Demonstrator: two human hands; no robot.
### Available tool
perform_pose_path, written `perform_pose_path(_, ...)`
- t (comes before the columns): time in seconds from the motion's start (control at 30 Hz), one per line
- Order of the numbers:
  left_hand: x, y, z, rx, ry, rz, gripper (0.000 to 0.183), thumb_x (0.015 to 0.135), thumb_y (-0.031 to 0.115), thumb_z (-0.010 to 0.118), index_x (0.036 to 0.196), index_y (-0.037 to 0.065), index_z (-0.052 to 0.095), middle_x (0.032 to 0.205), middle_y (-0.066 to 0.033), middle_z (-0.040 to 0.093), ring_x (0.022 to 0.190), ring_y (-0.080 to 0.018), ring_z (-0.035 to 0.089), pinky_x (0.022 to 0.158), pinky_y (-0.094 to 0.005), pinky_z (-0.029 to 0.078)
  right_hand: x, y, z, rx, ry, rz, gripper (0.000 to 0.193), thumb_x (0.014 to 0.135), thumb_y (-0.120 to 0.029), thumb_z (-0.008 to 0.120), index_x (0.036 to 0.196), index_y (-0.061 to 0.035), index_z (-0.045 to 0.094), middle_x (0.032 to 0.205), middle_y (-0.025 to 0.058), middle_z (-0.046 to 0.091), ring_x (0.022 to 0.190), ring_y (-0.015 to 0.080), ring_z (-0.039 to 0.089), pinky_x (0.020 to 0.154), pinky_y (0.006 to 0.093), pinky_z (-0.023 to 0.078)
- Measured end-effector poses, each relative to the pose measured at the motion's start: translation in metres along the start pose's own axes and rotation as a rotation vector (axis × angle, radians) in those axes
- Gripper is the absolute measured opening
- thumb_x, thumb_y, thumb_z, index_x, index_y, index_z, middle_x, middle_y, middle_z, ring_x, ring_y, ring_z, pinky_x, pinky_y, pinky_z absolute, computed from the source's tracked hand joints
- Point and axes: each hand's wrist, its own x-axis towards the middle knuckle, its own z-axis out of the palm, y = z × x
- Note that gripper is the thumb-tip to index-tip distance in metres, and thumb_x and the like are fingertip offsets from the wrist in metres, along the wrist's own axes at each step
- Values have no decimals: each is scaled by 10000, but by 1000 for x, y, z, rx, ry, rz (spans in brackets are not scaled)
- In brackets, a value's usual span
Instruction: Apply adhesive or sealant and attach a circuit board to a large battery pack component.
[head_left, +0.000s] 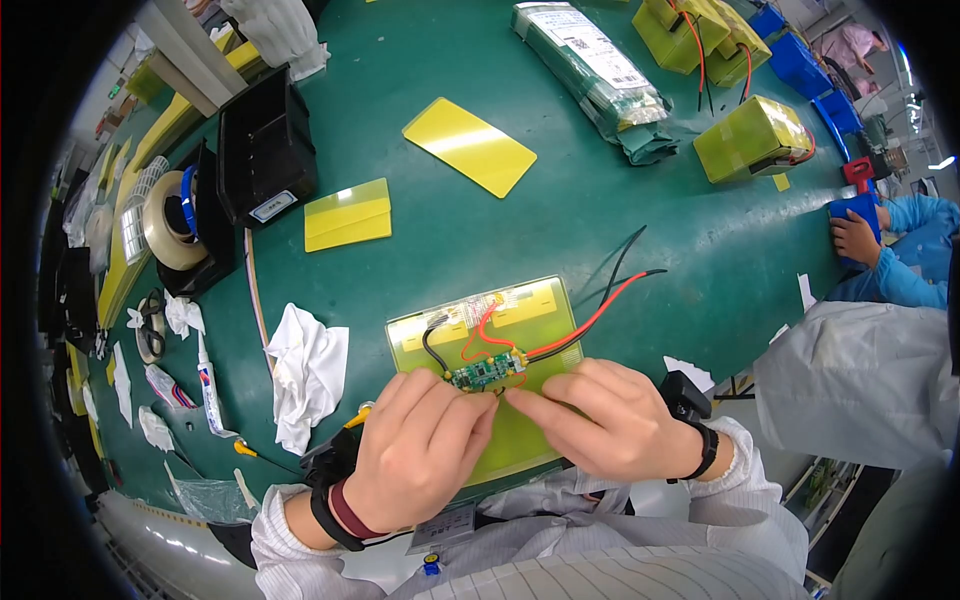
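A yellow-green wrapped battery pack (550, 300) lies at the table's near edge. On top of it sits a small green circuit board (488, 371); thick red wires (590, 325) and black wires run from it, with thinner red ones beside them. My left hand (420, 440) is closed at the board's lower left edge, its fingertips pressed together; what they pinch is hidden. Closed in a pinch, my right hand (610, 415) meets it at the board's lower right, where short thin wires (502, 392) show between the fingertips.
Two yellow sheets (470, 146) (348, 215) lie beyond the pack. At left are a black bin (265, 150), a tape roll (172, 218), a white cloth (308, 375) and a glue tube (212, 390). Far right hold a wrapped parcel (595, 80), battery packs (752, 140) and a co-worker's hand (856, 238).
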Motion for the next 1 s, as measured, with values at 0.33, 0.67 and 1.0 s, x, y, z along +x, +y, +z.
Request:
perform_pose_path(0.33, -1, 2, 2, -44, 7, -49, 221, 706, -60, 785, 847, 13, 633, 721, -71, 537, 654, -254, 534, 591, -380, 434, 8, 5, 1, 42, 23, 5, 386, 663, 25, 763, 1046, 51, 722, 901, 103, 614, 742, 246, 627, 605, 355, 524)
perform_pose_path(0.67, -1, 0, 3, -25, 20, -24, 212, 712, -63, 780, 834, 16, 626, 719, -73, 534, 655, -255, 537, 587, -381, 430, 16, 0, 12, -16, -8, 26, 301, 677, 16, 786, 958, 54, 686, 870, 111, 612, 737, 267, 619, 606, 366, 524)
perform_pose_path(1.0, -4, 2, 1, -40, 11, -39, 186, 729, -36, 751, 831, 28, 609, 741, -91, 542, 694, -282, 560, 612, -402, 454, 21, -7, 7, 0, 7, 40, 243, 743, 5, 778, 969, 29, 694, 859, 111, 608, 736, 281, 622, 632, 374, 523)
